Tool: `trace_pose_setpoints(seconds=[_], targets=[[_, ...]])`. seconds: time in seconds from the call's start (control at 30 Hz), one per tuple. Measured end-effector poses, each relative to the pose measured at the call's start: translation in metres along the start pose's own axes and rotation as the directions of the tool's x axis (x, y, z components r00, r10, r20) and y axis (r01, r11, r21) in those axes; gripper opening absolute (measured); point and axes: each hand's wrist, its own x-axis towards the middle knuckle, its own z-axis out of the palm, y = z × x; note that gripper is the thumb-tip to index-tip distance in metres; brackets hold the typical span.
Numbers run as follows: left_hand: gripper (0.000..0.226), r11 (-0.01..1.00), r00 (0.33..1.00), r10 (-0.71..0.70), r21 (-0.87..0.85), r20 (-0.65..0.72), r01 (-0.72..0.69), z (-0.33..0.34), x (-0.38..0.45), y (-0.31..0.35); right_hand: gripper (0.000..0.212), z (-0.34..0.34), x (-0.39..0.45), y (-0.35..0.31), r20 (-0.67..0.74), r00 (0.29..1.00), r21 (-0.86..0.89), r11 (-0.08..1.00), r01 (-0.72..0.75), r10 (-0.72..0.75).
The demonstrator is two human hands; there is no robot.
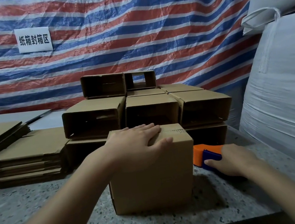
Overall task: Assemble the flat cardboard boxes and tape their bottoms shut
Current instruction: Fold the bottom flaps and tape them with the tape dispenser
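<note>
Left hand (138, 142): fingers straight and together, laid flat across top of upright box (152, 169); thumb over near top edge. Pressing, not gripping.

Right hand (231, 162): fingers curled round tape dispenser (206, 154), orange body with blue part, resting on worktop (41, 207) just right of box.

Upright box: plain corrugated cardboard, standing near middle of worktop, towards front edge. Flaps folded shut on upper face, seam showing beyond left fingertips, strip of clear tape apparently along it; extent of tape hard to tell.

Handling, judged: light and hollow; stiff along corners, yielding at panel centres and at flap seam. Likely to slide on speckled stone surface if pushed sideways. Best held by flat palm on top beside seam, or by two opposite side walls near corners; not by loose flap edges.

Assembled boxes (148, 109): stacked on their sides behind upright box, towards back of worktop, open ends facing camera.

Flat boxes (22, 152): pile at left edge of worktop.

White woven sacks (287, 98): off right edge. Striped tarpaulin (128, 27) with paper sign (34, 40) behind.
</note>
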Motion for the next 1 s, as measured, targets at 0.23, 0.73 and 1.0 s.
trace_pose_setpoints(seconds=[0.23,0.73,1.0], targets=[[0.065,0.906,0.995,-0.093,-0.411,0.048,0.104,-0.011,0.001,-0.011,0.061,-0.092,-0.017,-0.019,-0.284,0.959,0.616,0.765,0.188,-0.007],[0.068,0.104,0.93,-0.366,-0.994,-0.028,0.011,-0.018,0.007,-0.031,0.09,-0.219,-0.018,-0.119,0.197,0.906,0.775,0.625,0.089,-0.374],[0.064,-0.123,0.926,-0.375,-0.992,0.034,-0.014,-0.027,0.002,-0.038,0.093,-0.221,-0.013,-0.13,0.185,0.888,0.713,0.679,0.173,-0.421]])
